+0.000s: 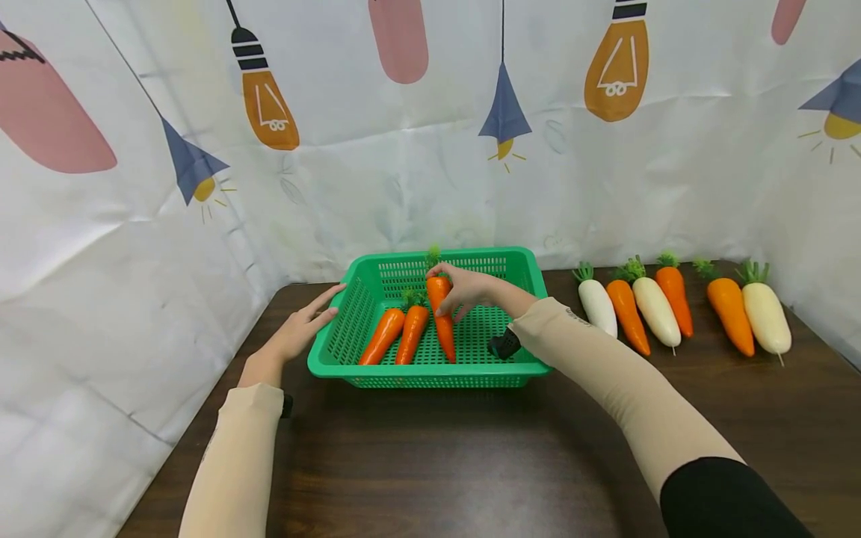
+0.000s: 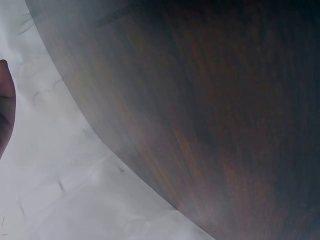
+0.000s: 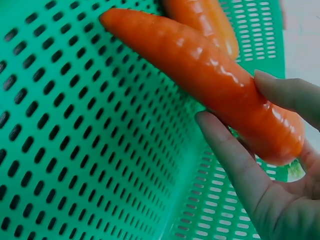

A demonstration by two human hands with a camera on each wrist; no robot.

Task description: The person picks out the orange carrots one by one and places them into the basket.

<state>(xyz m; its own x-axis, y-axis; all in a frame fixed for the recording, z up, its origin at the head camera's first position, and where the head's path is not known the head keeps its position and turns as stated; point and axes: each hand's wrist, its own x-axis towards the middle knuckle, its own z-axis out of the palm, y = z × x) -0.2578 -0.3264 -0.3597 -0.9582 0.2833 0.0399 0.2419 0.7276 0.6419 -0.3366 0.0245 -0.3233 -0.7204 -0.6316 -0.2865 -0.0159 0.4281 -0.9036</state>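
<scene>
- Black sleeve (image 1: 726,495) lay nearest.
- Right hand (image 1: 471,287) pinched one carrot (image 1: 445,336) inside green basket (image 1: 484,369).
- Left hand (image 1: 301,326) was spread at left rim; contact unclear.
- Judged step: positioning carrot; next move likely needed steady grip.

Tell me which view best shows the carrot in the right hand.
The right wrist view: the carrot appears large and close there, gripped by the right hand. The head view shows it smaller, against the green basket. The left wrist view shows none of it.
</scene>
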